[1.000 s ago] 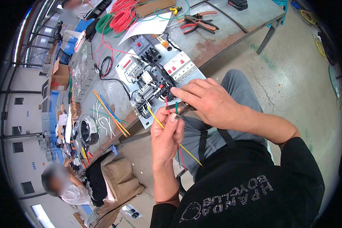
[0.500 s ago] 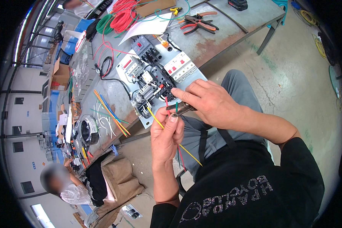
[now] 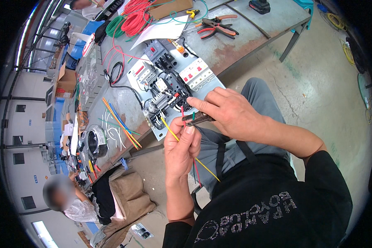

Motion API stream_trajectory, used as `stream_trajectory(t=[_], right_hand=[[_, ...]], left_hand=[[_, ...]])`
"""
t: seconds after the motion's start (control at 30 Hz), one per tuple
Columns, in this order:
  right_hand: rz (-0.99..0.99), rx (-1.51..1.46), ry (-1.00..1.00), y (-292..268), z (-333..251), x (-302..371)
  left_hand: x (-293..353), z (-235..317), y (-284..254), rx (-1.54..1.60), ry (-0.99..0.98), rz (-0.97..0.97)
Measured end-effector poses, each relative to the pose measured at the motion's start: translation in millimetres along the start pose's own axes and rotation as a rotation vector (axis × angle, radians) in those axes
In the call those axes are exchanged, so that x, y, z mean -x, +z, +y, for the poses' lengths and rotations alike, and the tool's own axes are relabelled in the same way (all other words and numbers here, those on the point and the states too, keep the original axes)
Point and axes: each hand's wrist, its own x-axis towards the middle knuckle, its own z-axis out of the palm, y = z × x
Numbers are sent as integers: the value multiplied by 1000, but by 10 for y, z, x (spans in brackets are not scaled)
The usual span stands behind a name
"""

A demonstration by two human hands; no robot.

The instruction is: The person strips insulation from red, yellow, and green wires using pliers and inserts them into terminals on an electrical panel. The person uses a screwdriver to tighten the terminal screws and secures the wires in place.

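Head view: left hand [image 3: 181, 149] had its fingers clamped on a yellow wire [image 3: 170, 129], red wire [image 3: 182, 110] and green wire [image 3: 194, 115], tails hanging below the fist. Right hand [image 3: 235, 113] had its fingers closed around a dark hand tool [image 3: 202, 118], tip at the red and green wires; couldn't tell if its jaws gripped either. Wire tips stood near the component plate [image 3: 215, 84], which overhung the worktop [image 3: 239, 43] edge. Orange-handled pliers [image 3: 217, 28] lay beyond it, coloured wire lengths [image 3: 120, 122] to the left.
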Motion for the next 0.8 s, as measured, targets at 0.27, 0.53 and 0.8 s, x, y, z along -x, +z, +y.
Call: stream_trajectory(t=[0.27,0.53,0.8], right_hand=[[-25,-27,11,-9,1,-5],[-21,28,-6,25,-5,13],[-68,33,14,29,-21,42]], left_hand=[[0,8,-1,-12,5,4],[-3,9,7,-2,-4,10],[-14,10,-27,7,-32,8]])
